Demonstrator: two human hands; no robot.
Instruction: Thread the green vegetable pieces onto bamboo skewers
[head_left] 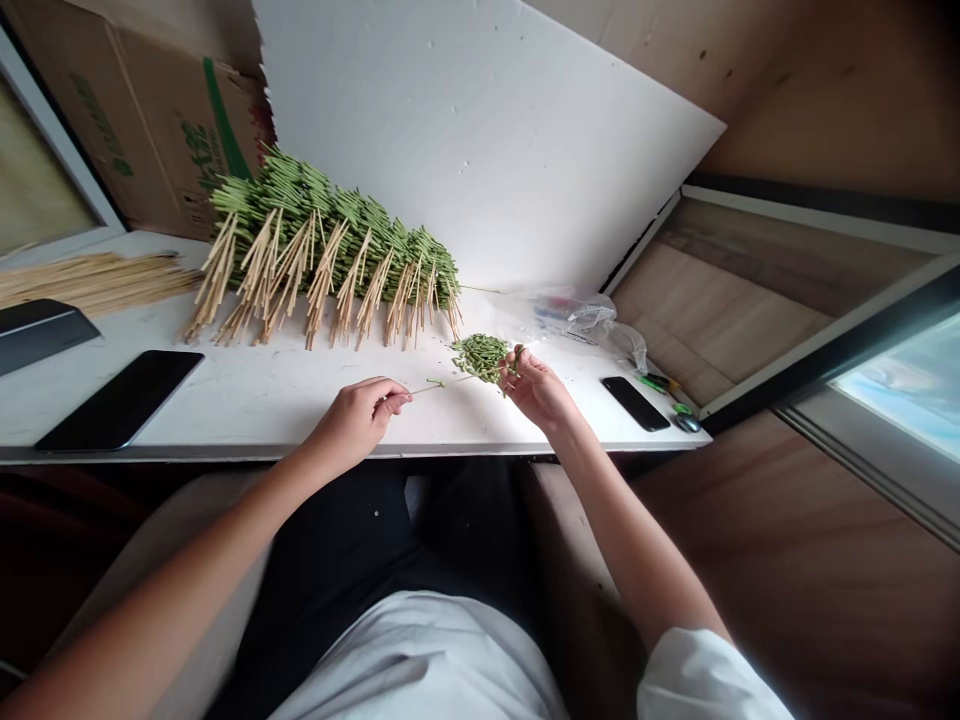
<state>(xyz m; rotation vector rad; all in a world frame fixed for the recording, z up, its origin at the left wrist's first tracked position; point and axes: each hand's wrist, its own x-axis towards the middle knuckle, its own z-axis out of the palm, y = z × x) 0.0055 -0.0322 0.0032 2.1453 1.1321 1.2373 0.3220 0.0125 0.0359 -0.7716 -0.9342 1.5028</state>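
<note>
My left hand (369,412) is closed around the end of a thin wooden skewer (456,380), which points right toward my other hand. A short green piece (435,382) shows along the skewer; whether it is threaded on or lies behind, I cannot tell. With fingers pinched, my right hand (541,390) holds short green stem pieces (516,360) by the skewer's far end. Just behind that hand lies a small heap of cut green stems (478,352). Farther back, a long stack of loaded green skewers (337,240) has its bare stick ends facing me.
Loose bare skewers (97,278) lie at left, near a dark stand-like object (41,330) and a black tablet (120,400). A phone (634,402), clear plastic bag (592,318) and dark mouse-like object (687,422) sit at right. Behind are a cardboard box (150,120) and white board (465,120).
</note>
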